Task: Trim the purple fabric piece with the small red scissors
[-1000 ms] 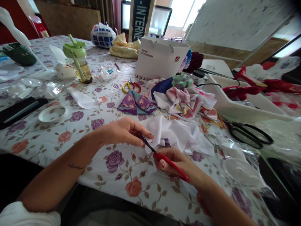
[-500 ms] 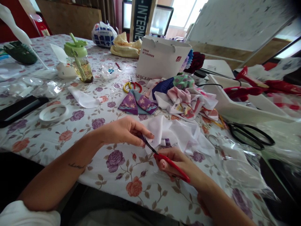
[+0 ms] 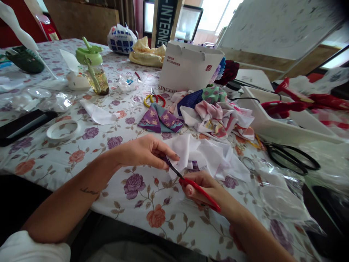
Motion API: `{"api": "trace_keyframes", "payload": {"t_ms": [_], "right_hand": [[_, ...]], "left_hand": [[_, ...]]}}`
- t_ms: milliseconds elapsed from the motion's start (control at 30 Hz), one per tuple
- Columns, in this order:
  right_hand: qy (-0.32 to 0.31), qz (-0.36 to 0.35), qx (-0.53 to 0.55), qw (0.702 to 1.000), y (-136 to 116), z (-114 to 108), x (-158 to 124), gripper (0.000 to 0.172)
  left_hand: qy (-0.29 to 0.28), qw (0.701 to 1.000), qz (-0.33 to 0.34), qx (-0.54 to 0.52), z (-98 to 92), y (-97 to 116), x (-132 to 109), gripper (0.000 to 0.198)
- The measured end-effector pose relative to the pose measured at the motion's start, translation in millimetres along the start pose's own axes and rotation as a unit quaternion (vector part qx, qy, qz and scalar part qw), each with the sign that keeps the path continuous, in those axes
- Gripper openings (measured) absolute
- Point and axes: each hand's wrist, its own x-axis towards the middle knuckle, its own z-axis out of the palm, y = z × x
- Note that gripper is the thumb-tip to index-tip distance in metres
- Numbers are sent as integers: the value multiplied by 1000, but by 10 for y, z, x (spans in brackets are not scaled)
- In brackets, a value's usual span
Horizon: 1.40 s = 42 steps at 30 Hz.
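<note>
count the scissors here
3: a red-handled pair in the right hand, a yellow-and-red pair by the paper bag, a black-handled pair at right. Others may be hidden.

Matt white cloth [image 3: 209, 156], glossy red plastic scissor handle [image 3: 200, 193], dark metal blade [image 3: 172, 167], smooth sheen on floral tablecloth [image 3: 131, 214], smooth white paper bag [image 3: 185, 69]

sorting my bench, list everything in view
floral tablecloth: one, white with purple roses, over the table
white fabric: one heap, white, centre front
red-handled scissors: one pair, red, held centre front
black-handled scissors: one pair, black, right side
purple patterned fabric: one piece, purple and teal, centre
mixed fabric scraps: one pile, pink and blue, centre right
paper bag: one, white, behind the pile
glass bottle: one, green lid, back left
tape roll: one, white, left
tray: one, white, right
left hand: one, at the white fabric
right hand: one, holding the red-handled scissors
</note>
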Motion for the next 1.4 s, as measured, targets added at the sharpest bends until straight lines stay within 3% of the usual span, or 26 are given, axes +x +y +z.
{"api": "trace_keyframes", "payload": {"t_ms": [700, 1400], "right_hand": [[3, 18, 4, 1000, -67, 16, 13, 51], [-19, 39, -2, 999, -69, -8, -7, 51]], "left_hand": [[27, 1000, 14, -3, -12, 2, -1, 30], [-13, 999, 21, 42, -38, -19, -3, 35]]}}
